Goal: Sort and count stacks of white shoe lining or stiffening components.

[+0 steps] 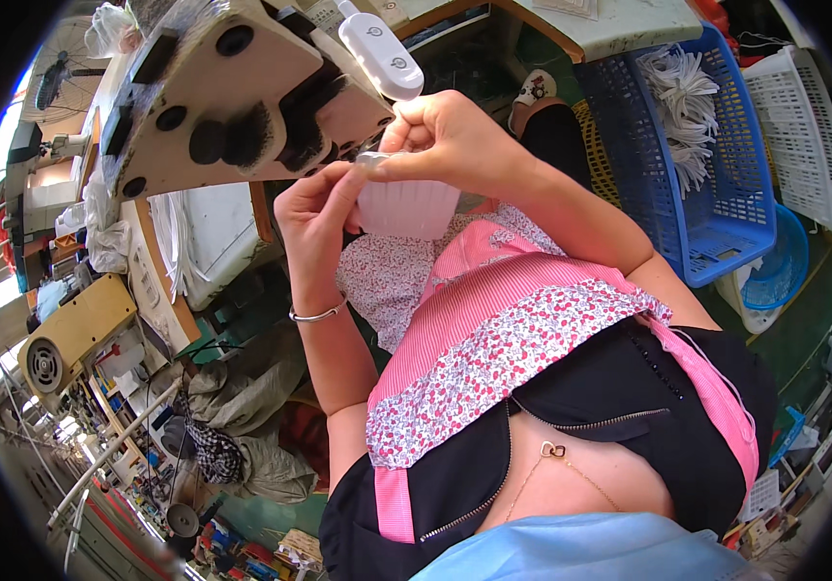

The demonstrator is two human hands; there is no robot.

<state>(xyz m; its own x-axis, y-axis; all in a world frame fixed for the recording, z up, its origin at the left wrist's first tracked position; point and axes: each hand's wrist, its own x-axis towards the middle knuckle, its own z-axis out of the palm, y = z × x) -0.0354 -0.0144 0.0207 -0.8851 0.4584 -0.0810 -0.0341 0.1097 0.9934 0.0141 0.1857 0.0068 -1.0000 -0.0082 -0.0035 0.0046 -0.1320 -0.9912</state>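
The white ribbed cup [406, 206] pinched between both hands looks like thin, matt, slightly see-through plastic. The small lamp head [380, 50] above it is glossy white plastic, really smooth. The sewing machine [232, 92] underside is a dull beige painted metal with black rubbery-looking plugs and lots of fuzzy lint stuck on it. The bangle [317, 315] on the left wrist is shiny metal. The apron [493, 339] is soft printed cotton-type cloth, matt, with pink striped panels. The blue basket [716, 194] is hard moulded plastic mesh with a slight sheen; the white basket [808, 136] beside it looks the same.
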